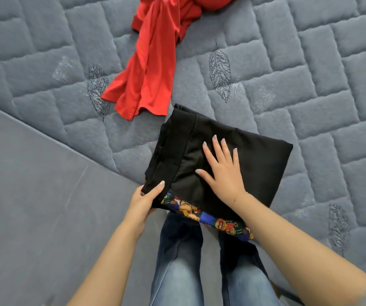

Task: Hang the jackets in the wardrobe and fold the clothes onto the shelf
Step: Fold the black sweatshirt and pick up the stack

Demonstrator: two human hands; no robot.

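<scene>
At the bed's [310, 107] near edge, her right hand [224, 171] presses flat on the folded black garment [254, 164]; left hand [145, 198] grips its seven-o'clock corner. Lift level, perhaps with the patterned piece [210, 217] beneath.

Three garments [232, 138], two hands [224, 171]

The red garment [153, 51] runs off the top edge, so its upper part is out of sight. The patterned cloth [208, 215] shows only as a strip under the folded black garment [232, 138]; the rest is covered. The left hand [143, 200] has its fingers tucked beneath the black corner, unseen. Both forearms are cut off at the bottom edge.
</scene>
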